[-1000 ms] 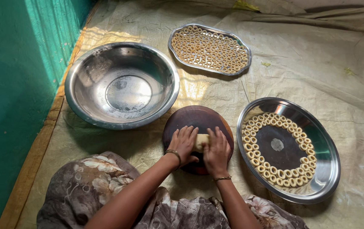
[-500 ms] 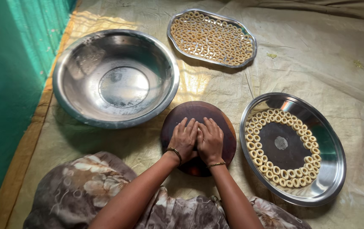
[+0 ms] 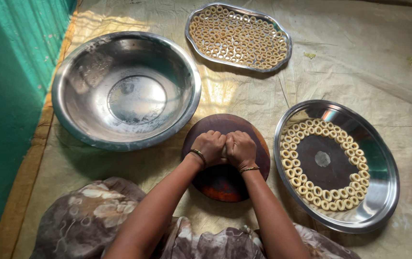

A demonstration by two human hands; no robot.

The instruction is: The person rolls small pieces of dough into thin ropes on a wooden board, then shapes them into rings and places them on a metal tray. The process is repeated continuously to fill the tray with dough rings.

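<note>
The left hand [image 3: 209, 147] and the right hand [image 3: 241, 148] rest side by side, knuckles touching, both curled down and closed over a small pale piece of dough [image 3: 224, 151], of which only a sliver shows between them. The hands lie on the upper half of a round dark wooden board [image 3: 225, 184] set on the floor just in front of the person's knees. For good work at this step, the judgement is that pressure should stay even across both palms, the dough kept on the middle of the board, so that the strand comes out of uniform thickness to match the rings already made. Just right of the board, a round steel plate [image 3: 383, 192] carries small pale dough rings [image 3: 311, 192] laid in a double band around its bare centre. Just left of the board and above it, a large steel bowl [image 3: 71, 124] shows only a faint smear inside. Farther off, beyond the board, an oblong steel tray [image 3: 285, 45] is packed with rings of the same kind. All rest on a pale plastic sheet [image 3: 359, 72] spread over the floor, with a green wall [image 3: 4, 96] along the left edge. No package, label or sign is visible anywhere in view.
</note>
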